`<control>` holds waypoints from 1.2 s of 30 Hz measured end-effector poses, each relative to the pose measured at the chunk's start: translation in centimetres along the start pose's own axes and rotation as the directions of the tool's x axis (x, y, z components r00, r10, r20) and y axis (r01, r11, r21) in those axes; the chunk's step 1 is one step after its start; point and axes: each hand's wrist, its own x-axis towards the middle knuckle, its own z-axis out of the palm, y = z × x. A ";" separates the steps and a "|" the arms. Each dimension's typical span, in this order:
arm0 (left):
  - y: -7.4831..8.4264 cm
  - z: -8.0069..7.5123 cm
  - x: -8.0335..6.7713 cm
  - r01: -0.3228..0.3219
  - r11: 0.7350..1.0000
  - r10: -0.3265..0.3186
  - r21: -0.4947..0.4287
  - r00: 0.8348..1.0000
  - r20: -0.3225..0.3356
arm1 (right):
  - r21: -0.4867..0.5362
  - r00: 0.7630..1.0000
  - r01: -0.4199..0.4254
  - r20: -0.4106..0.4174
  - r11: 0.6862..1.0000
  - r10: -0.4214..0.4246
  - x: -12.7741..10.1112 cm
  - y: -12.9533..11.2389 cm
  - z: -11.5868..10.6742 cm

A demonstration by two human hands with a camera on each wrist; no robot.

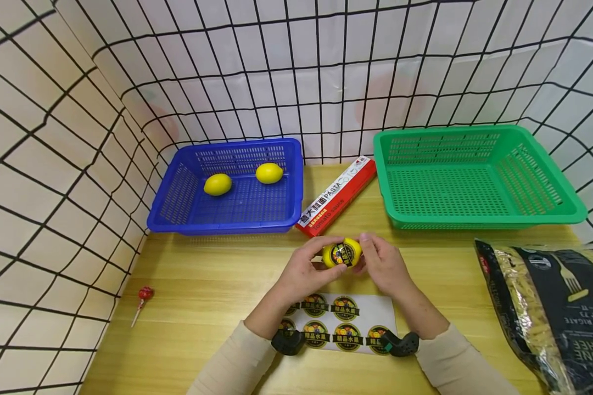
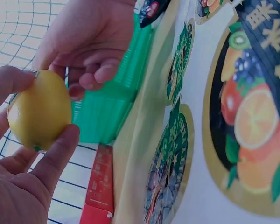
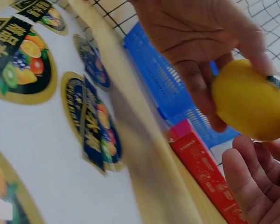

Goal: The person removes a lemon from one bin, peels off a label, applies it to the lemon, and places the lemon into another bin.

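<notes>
We are holding a lemon [image 1: 342,253] up over the wooden desk [image 1: 202,285], between the red pasta box [image 1: 337,196] and the white sticker sheet [image 1: 343,322], with both hands meeting around it. Our left hand [image 1: 307,269] is gripping the lemon from its left side, thumb on top and fingers [image 2: 56,154] curling beneath it, as the left wrist view is showing plainly. Our right hand [image 1: 382,264] is closing in from the other side, its fingertips pinching at the round dark fruit sticker [image 1: 346,253] that is lying on the lemon's front. The sticker sheet is lying flat on the desk just under our wrists, carrying more of the same round labels. Farther back on the left, a blue basket [image 1: 178,203] is holding two more lemons [image 1: 218,184], lying apart from each other. On the right, a green basket [image 1: 479,219] is sitting at the back of the desk. A dark bag of pasta [image 1: 548,312] is lying at the right edge, and a red lollipop [image 1: 142,302] is resting near the left wall of gridded cloth
</notes>
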 end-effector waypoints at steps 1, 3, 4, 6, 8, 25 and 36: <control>0.0 0.0 0.0 0.002 1.000 -0.002 0.000 1.000 -0.007 | -0.001 1.000 0.008 -0.014 1.000 -0.008 0.0 0.0 -0.2; 0.0 0.1 0.1 0.004 1.000 -0.004 -0.003 1.000 -0.016 | 0.022 0.998 0.017 -0.067 1.000 -0.016 0.0 -0.1 -0.8; 0.0 0.1 0.1 0.007 1.000 -0.007 -0.005 1.000 -0.020 | 0.041 0.995 0.022 -0.102 0.999 -0.018 -0.1 -0.1 -1.1; 0.0 0.2 0.1 0.019 1.000 -0.019 -0.008 0.999 -0.025 | 0.073 0.984 0.035 -0.175 0.997 -0.022 -0.2 0.0 -1.9; 0.0 0.3 0.1 0.031 0.999 -0.031 -0.011 0.999 -0.027 | 0.092 0.966 0.045 -0.256 0.995 -0.019 -0.4 0.2 -2.7; -0.5 0.4 0.0 0.067 0.998 -0.067 -0.006 0.998 -0.001 | 0.064 0.836 -0.231 -0.497 0.971 0.232 -1.1 2.3 -9.5; -0.4 0.0 -0.1 0.100 0.994 -0.100 -0.039 0.995 -0.021 | 0.124 0.759 -0.263 -0.585 0.957 0.285 -0.6 2.5 -11.9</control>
